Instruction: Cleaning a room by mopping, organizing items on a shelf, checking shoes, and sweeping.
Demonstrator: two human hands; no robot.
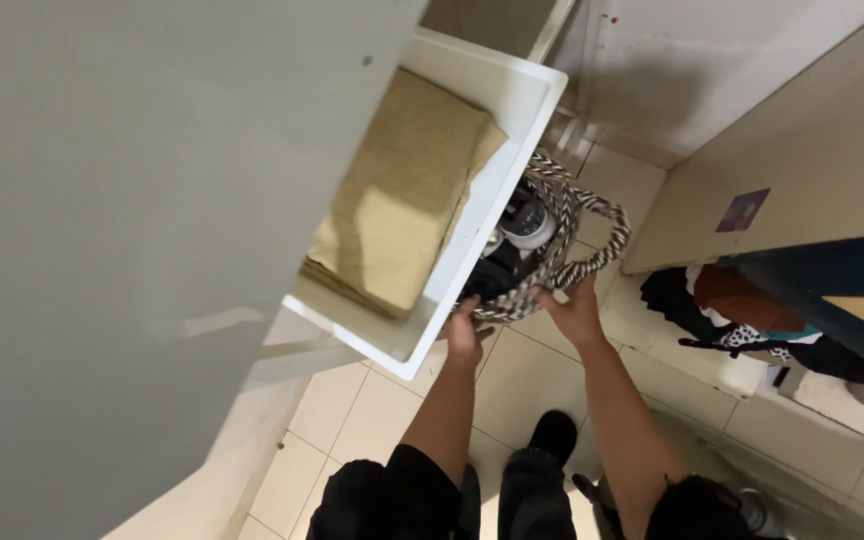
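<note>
Over a pale tiled floor [542, 375], a white shelf [492, 180] carries folded tan cloth [402, 190]. Beneath its edge, the left hand [464, 335] and right hand [577, 312] both grip a woven rope basket [562, 250].

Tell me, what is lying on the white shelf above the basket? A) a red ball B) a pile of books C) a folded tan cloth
C: a folded tan cloth lies on the white shelf, just above the woven basket that both hands hold.
</note>
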